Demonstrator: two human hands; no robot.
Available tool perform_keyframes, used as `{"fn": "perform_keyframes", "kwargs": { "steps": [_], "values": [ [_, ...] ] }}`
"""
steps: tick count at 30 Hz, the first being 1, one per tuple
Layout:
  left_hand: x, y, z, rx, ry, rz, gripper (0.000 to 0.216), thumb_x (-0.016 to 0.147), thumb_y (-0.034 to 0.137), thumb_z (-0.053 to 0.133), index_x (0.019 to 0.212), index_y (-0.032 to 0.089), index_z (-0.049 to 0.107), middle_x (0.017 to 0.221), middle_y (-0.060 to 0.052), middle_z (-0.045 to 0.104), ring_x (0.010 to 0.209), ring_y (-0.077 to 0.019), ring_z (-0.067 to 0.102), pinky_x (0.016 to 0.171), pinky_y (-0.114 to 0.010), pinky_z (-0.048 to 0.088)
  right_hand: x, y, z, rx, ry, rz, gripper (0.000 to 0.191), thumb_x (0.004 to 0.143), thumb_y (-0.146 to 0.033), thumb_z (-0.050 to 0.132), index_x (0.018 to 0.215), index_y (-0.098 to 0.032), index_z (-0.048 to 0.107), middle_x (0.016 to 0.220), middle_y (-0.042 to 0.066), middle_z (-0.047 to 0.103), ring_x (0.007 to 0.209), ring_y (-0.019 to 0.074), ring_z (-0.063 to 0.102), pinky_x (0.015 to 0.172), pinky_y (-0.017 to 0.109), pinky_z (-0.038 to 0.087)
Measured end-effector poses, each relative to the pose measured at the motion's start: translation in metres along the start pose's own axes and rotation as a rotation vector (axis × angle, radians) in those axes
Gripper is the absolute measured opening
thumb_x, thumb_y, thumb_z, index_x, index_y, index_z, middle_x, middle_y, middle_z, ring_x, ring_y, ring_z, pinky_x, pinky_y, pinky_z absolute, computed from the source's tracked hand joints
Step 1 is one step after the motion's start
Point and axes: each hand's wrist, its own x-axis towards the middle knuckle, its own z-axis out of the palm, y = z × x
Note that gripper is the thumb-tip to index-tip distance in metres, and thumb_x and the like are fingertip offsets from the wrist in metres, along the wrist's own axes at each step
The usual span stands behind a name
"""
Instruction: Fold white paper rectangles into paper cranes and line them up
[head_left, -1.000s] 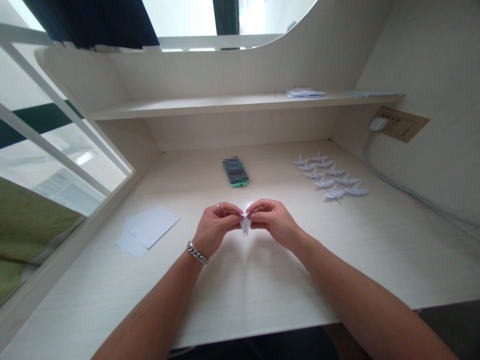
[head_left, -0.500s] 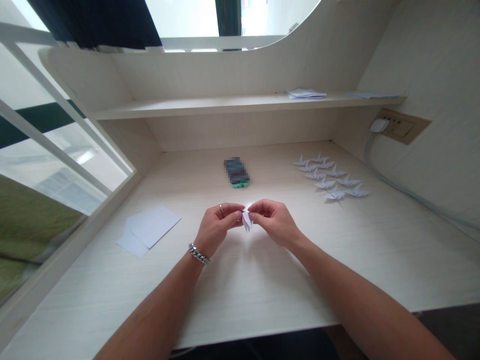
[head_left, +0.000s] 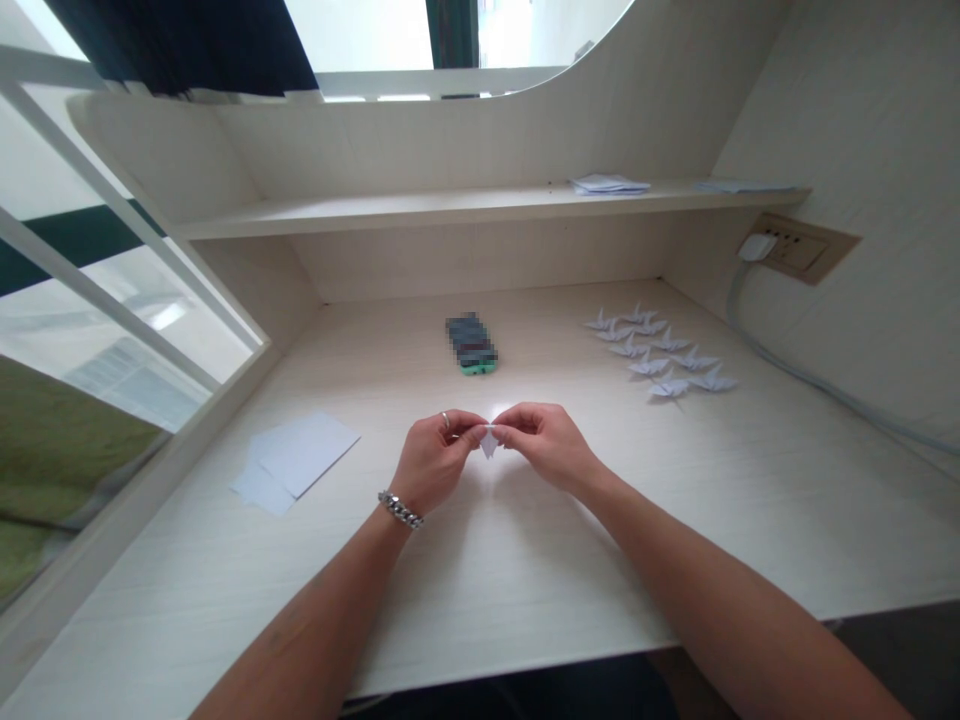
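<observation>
A small piece of folded white paper [head_left: 489, 442] is pinched between my two hands above the middle of the desk, its pointed tips hanging down. My left hand [head_left: 436, 452], with a ring and a chain bracelet, grips its left side between thumb and fingers. On the right side, my right hand [head_left: 551, 445] pinches it the same way. Fingertips cover much of the paper's upper part. Several folded white paper cranes [head_left: 671, 342] stand in rows at the right back of the desk. Flat white paper sheets [head_left: 307, 450] lie overlapping to the left of my hands.
A phone-like object [head_left: 471, 342], blurred out, with a green end, lies beyond my hands. Above the desk [head_left: 480, 590] runs a shelf [head_left: 420, 208] with folded paper [head_left: 609, 185] on it. A white cable [head_left: 817, 385] runs from the wall socket [head_left: 806, 248] down the right side.
The folded paper has turned between my fingers and its hanging part looks shorter and wider. Both hands hold it in nearly the same place, with fingertips slightly shifted.
</observation>
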Motion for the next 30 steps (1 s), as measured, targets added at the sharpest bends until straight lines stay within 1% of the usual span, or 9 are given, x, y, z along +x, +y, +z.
{"fn": "perform_keyframes", "kwargs": {
  "steps": [6, 12, 14, 19, 21, 25, 28, 30],
  "values": [
    [-0.0026, 0.0013, 0.0030, 0.072, 0.032, 0.034, 0.015, 0.077, 0.030, 0.066, 0.074, 0.017, 0.071, 0.069, -0.004, 0.072, 0.062, -0.0155, 0.062, 0.059, -0.024, 0.047, -0.0009, -0.0020, 0.0048, 0.053, 0.046, 0.038, 0.012, 0.076, -0.028, 0.066, 0.075, -0.017, 0.071, 0.073, 0.004, 0.070, 0.067, 0.0160, 0.062, 0.063, 0.028, 0.047],
    [-0.0046, 0.0029, 0.0029, 0.147, 0.071, 0.035, 0.012, 0.076, 0.027, 0.066, 0.070, 0.018, 0.070, 0.064, -0.002, 0.069, 0.058, -0.0144, 0.059, 0.056, -0.024, 0.043, -0.0004, 0.0003, 0.0056, 0.122, -0.024, 0.059, 0.015, 0.077, -0.030, 0.066, 0.076, -0.016, 0.068, 0.071, 0.003, 0.068, 0.065, 0.0149, 0.060, 0.063, 0.028, 0.047],
    [-0.0047, 0.0031, 0.0037, 0.141, 0.079, 0.036, 0.012, 0.076, 0.027, 0.066, 0.070, 0.017, 0.070, 0.064, -0.003, 0.069, 0.058, -0.0144, 0.059, 0.055, -0.024, 0.043, -0.0007, -0.0008, 0.0053, 0.095, -0.002, 0.043, 0.015, 0.076, -0.030, 0.066, 0.075, -0.016, 0.069, 0.071, 0.003, 0.068, 0.065, 0.0151, 0.060, 0.063, 0.028, 0.047],
    [-0.0035, 0.0017, 0.0053, 0.021, 0.062, 0.062, 0.016, 0.079, 0.031, 0.066, 0.078, 0.016, 0.071, 0.073, -0.005, 0.072, 0.065, -0.0160, 0.063, 0.060, -0.025, 0.047, -0.0024, -0.0054, 0.0063, 0.097, 0.120, -0.020, 0.014, 0.077, -0.030, 0.067, 0.074, -0.017, 0.070, 0.071, 0.003, 0.069, 0.064, 0.0154, 0.060, 0.060, 0.027, 0.045],
    [-0.0033, 0.0009, 0.0042, 0.041, 0.075, 0.079, 0.015, 0.078, 0.031, 0.067, 0.078, 0.016, 0.071, 0.073, -0.004, 0.071, 0.066, -0.0162, 0.063, 0.061, -0.025, 0.048, -0.0032, -0.0065, 0.0065, 0.078, 0.122, -0.054, 0.013, 0.078, -0.030, 0.067, 0.076, -0.018, 0.071, 0.073, 0.004, 0.070, 0.067, 0.0163, 0.062, 0.062, 0.028, 0.047],
    [-0.0043, 0.0015, 0.0009, 0.165, 0.151, 0.153, 0.008, 0.077, 0.026, 0.068, 0.073, 0.019, 0.071, 0.073, -0.002, 0.072, 0.068, -0.0163, 0.063, 0.067, -0.026, 0.048, -0.0045, -0.0073, 0.0059, 0.041, 0.060, -0.094, 0.012, 0.080, -0.030, 0.066, 0.082, -0.020, 0.073, 0.081, 0.005, 0.072, 0.077, 0.0187, 0.065, 0.070, 0.030, 0.050],
    [-0.0050, 0.0034, 0.0010, 0.183, 0.180, 0.180, 0.005, 0.074, 0.024, 0.070, 0.071, 0.021, 0.072, 0.072, -0.002, 0.072, 0.069, -0.0166, 0.063, 0.069, -0.027, 0.048, -0.0049, -0.0068, 0.0056, 0.013, 0.073, -0.106, 0.012, 0.080, -0.031, 0.067, 0.082, -0.021, 0.073, 0.083, 0.005, 0.073, 0.078, 0.0197, 0.066, 0.071, 0.031, 0.051],
    [-0.0044, 0.0036, 0.0023, 0.133, 0.187, 0.174, 0.006, 0.073, 0.027, 0.072, 0.072, 0.021, 0.072, 0.075, -0.002, 0.072, 0.071, -0.0170, 0.064, 0.070, -0.027, 0.049, -0.0048, -0.0060, 0.0059, -0.012, 0.110, -0.130, 0.011, 0.080, -0.031, 0.067, 0.081, -0.021, 0.073, 0.080, 0.005, 0.072, 0.075, 0.0193, 0.065, 0.069, 0.031, 0.051]
  ]
}}
